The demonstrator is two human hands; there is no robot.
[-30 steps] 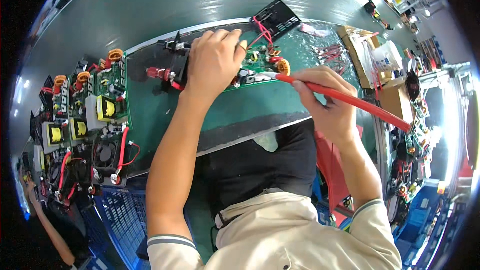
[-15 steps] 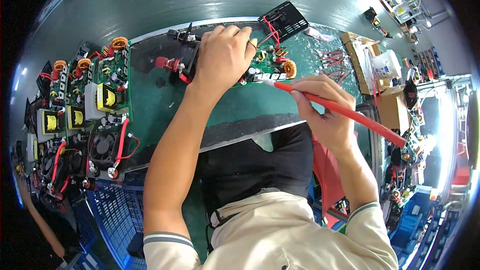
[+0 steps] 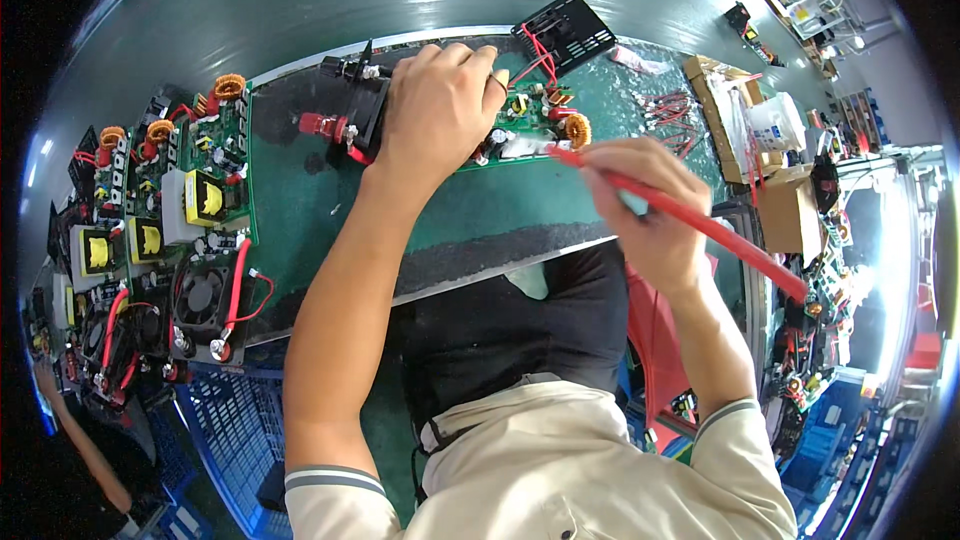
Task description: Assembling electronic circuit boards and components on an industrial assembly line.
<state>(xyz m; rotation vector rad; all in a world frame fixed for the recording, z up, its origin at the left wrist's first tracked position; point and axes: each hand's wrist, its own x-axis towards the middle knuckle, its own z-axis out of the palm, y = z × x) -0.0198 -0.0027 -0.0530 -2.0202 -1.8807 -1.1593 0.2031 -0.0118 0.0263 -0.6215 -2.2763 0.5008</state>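
Note:
A green circuit board (image 3: 530, 118), carrying a copper-wound coil (image 3: 578, 130), lies on the green work mat in front of me. My left hand (image 3: 440, 105) rests over its left part, fingers curled round the assembly, hiding much of it. A black end panel (image 3: 369, 120) with a red terminal (image 3: 323, 125) shows beside that hand. My right hand (image 3: 650, 195) grips a long red-handled brush (image 3: 720, 235). The brush's tip reaches the board's near edge, over a row of white-coated parts (image 3: 525, 147). Red wires join the board to a black slotted panel (image 3: 575, 35).
Several similar board assemblies with fans (image 3: 203, 295) stand at the left. Short red leads (image 3: 672, 120) lie on the mat's right, beside a cardboard box (image 3: 715, 125) and a white tub (image 3: 775, 120). A blue crate (image 3: 230, 420) is lower left. Another person's arm (image 3: 90, 440) shows far left.
The brush tip has shifted slightly right and up along the white-coated parts, and its handle has tilted a little. My left hand keeps its hold on the board assembly.

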